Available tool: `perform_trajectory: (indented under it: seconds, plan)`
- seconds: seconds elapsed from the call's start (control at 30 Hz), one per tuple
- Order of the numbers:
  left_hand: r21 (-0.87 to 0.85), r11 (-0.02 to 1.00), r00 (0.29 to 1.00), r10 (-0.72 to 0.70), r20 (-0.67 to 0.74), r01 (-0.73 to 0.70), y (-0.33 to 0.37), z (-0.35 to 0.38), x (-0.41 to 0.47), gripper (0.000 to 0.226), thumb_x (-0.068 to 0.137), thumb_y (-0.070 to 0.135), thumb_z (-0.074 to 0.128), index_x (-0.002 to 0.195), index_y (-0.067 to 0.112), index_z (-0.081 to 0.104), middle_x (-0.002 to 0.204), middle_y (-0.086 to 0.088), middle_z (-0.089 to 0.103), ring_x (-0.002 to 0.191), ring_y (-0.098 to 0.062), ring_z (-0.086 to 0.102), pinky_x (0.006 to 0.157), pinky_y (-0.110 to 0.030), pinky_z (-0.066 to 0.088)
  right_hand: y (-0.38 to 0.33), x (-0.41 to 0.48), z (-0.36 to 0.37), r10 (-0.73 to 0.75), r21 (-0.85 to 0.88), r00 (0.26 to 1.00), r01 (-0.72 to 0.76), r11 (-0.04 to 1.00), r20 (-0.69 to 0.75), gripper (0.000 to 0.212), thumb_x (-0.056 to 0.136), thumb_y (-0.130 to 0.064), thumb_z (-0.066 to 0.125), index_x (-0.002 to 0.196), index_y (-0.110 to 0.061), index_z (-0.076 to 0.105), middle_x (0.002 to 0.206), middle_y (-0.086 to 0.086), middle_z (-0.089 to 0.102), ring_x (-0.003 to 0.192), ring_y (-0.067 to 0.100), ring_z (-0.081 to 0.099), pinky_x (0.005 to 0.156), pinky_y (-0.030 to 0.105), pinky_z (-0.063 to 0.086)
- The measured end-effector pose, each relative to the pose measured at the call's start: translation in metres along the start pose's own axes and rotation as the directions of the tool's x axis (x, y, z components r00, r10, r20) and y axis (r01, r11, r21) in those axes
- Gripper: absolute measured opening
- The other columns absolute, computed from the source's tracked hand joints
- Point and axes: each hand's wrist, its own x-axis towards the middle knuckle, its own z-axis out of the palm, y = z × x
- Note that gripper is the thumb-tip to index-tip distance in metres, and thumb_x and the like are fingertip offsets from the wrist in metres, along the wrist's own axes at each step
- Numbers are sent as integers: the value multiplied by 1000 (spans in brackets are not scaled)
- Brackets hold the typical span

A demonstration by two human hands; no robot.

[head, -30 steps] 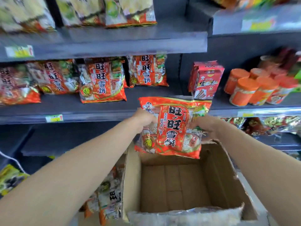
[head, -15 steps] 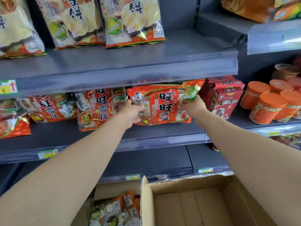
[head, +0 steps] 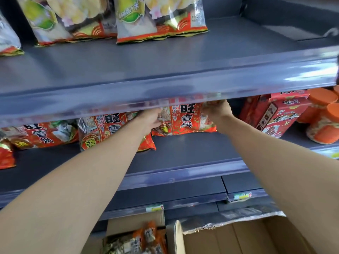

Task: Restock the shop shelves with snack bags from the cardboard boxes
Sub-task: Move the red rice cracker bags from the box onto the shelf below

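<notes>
Bag (head: pixel 185 119): standing on shelf (head: pixel 183 153). Left grip (head: pixel 150 119) pinches its left edge; right grip (head: pixel 218 110) pinches its top-right corner.

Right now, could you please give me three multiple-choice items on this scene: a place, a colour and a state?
1. Where does the held red snack bag sit? A top shelf; B middle shelf, left of the red cartons; C inside a cardboard box.
2. What colour are the jar lids? A orange; B blue; C white.
3. What is the left hand doing? A hanging idle; B gripping the bag; C closing a box flap.
Answers: B, it sits on that shelf beside the cartons; A, the lids show orange; B, its fingers curl round the bag's left edge.
</notes>
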Motion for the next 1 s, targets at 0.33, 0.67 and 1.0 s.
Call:
perform_trajectory:
  seconds: [0.33,0.67,1.0]
  plan:
    - [11,998,997,57,-60,-56,-13,-5,-3,14,94,8,52,105,18,52,113,-11,53,104,-26,54,94,-37,49,12,-22,3,2,-131,1000,2,991,26,63,78,-17,69,133,-7,40,134,14,48,117,31,53,95,40,48]
    - [294,931,973,230,-11,-217,-39,-15,-77,45,94,14,54,136,6,42,128,-13,55,113,-29,55,98,-36,46,14,-103,-4,-118,-185,978,149,971,171,38,89,-15,57,127,-11,51,117,9,63,93,28,57,73,29,42]
    - [541,791,948,315,38,-284,-86,-72,-212,42,96,18,51,136,13,43,123,-5,54,102,-19,55,83,-29,44,13,-225,-5,-285,-306,827,466,831,486,46,95,-16,54,140,-12,44,137,9,52,107,28,58,77,29,43]
